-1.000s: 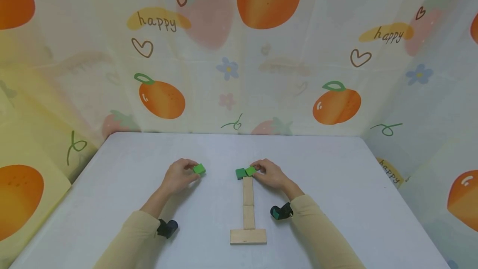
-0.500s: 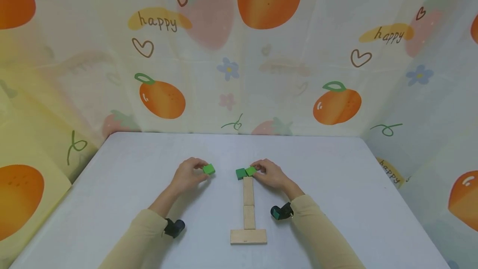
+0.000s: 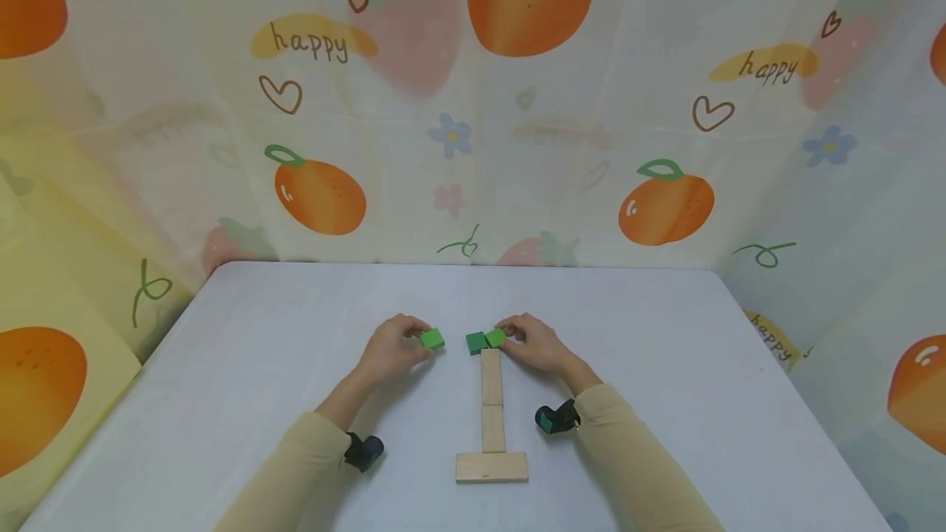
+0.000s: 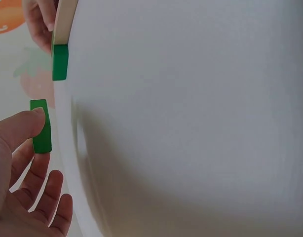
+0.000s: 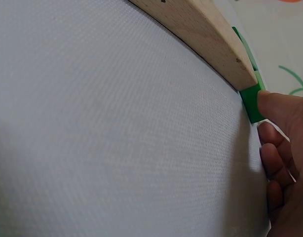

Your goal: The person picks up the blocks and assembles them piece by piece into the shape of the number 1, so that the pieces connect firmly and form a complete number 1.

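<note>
My left hand (image 3: 392,350) pinches a light green block (image 3: 432,339) between thumb and fingers, held above the white table, left of the other blocks. In the left wrist view the thumb presses the green block (image 4: 42,129) from one side while the other fingers spread loosely. My right hand (image 3: 538,345) pinches a second light green block (image 3: 495,338) at the top end of a column of wooden blocks (image 3: 491,401). Beside it, to the left, lies a darker green block (image 3: 476,343). The right wrist view shows my thumb on the green block (image 5: 251,102) against the wooden block's end.
A longer wooden block (image 3: 491,468) lies crosswise at the near end of the column. The white table (image 3: 628,310) stretches out on both sides, with a fruit-patterned cloth (image 3: 473,179) hanging behind it. A small dark camera (image 3: 365,452) sits on each wrist.
My left hand has moved right with its light green block, closer to the darker green one. The right hand stays in place, still pinching its block.
</note>
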A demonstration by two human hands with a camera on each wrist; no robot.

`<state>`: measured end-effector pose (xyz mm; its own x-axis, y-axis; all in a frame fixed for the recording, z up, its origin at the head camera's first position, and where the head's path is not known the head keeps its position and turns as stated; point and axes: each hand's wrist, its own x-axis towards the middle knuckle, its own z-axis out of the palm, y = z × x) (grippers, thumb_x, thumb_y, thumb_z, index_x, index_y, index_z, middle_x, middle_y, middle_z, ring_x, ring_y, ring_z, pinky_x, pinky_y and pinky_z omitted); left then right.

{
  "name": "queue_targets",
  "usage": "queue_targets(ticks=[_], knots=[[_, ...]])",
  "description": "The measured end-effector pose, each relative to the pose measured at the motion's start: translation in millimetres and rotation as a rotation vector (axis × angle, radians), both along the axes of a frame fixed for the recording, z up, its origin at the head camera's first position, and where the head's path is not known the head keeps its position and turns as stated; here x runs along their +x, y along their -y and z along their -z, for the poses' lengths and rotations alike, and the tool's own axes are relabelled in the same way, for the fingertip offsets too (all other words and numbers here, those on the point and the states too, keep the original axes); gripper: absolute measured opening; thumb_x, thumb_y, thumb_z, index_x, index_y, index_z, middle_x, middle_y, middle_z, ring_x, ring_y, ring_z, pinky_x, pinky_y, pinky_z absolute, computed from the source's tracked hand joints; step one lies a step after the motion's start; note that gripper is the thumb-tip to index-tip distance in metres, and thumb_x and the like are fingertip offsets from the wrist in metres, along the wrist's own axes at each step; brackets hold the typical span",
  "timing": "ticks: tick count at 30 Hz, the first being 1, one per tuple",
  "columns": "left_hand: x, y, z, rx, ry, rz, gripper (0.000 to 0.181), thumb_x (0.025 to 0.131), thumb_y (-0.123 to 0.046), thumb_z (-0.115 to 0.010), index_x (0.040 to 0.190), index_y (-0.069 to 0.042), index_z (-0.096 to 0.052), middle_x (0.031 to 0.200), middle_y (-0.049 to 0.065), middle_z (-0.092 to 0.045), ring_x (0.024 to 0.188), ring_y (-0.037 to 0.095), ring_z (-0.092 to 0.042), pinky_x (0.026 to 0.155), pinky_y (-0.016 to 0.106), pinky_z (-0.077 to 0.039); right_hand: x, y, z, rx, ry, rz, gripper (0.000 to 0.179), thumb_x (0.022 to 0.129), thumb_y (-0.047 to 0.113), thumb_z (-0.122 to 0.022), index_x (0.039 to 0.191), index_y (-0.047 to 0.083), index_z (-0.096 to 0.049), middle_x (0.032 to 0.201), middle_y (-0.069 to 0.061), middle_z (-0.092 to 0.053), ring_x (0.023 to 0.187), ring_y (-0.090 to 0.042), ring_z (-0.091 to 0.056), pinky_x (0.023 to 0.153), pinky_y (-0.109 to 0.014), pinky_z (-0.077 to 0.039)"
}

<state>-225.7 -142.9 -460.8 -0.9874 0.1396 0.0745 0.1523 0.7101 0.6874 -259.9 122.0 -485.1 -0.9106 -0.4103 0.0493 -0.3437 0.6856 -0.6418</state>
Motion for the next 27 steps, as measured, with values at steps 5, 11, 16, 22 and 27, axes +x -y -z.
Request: queue_targets(ticks=[5,11,16,22,27], knots=[[0.7,-8.8,3.1,-0.019,-0.001,0.032,0.03,0.072,-0.01,-0.075,0.1,-0.009,-0.066,0.092,0.003,-0.061,0.094,0.022,-0.054,0.083,0.039,-0.045,-0.5,-0.3,1.1,0.002,0.002,0.002,0.029,0.086,0.017,-0.062,0.114,0.012,-0.061,0.097,-0.001,-0.056,0.087,-0.015,-0.049,0.079,-0.033,-0.042],[-1.5,-17.7,9.7,-0.039,-0.001,0.061,0.03,0.072,-0.012,-0.076,0.1,-0.01,-0.066,0.092,0.0,-0.06,0.093,0.019,-0.055,0.083,0.037,-0.045,-0.9,-1.0,2.3,-0.005,-0.002,0.005,0.029,0.085,0.017,-0.063,0.114,0.012,-0.061,0.096,-0.001,-0.057,0.086,-0.015,-0.049,0.078,-0.033,-0.042],[-1.8,-23.4,11.6,-0.04,0.006,0.075,0.03,0.073,-0.013,-0.075,0.101,-0.011,-0.066,0.093,0.0,-0.06,0.092,0.018,-0.055,0.083,0.037,-0.046,-1.4,-1.7,3.0,-0.004,-0.009,0.0,0.029,0.085,0.017,-0.062,0.114,0.013,-0.061,0.096,-0.001,-0.057,0.085,-0.014,-0.048,0.077,-0.033,-0.042],[-3.2,-26.8,13.6,-0.056,0.01,0.069,0.029,0.073,-0.013,-0.076,0.1,-0.012,-0.066,0.091,-0.001,-0.059,0.089,0.017,-0.054,0.082,0.035,-0.045,-2.2,-1.8,4.3,-0.005,-0.033,-0.013,0.029,0.085,0.017,-0.063,0.114,0.012,-0.061,0.095,0.0,-0.057,0.084,-0.013,-0.048,0.075,-0.031,-0.041],[-4.7,-28.1,15.2,-0.064,0.007,0.072,0.029,0.073,-0.014,-0.076,0.1,-0.012,-0.066,0.09,-0.002,-0.06,0.088,0.016,-0.054,0.082,0.035,-0.045,-2.8,-1.9,5.1,-0.007,-0.04,-0.01,0.029,0.085,0.017,-0.063,0.113,0.012,-0.062,0.095,0.0,-0.057,0.083,-0.013,-0.047,0.075,-0.03,-0.041]])
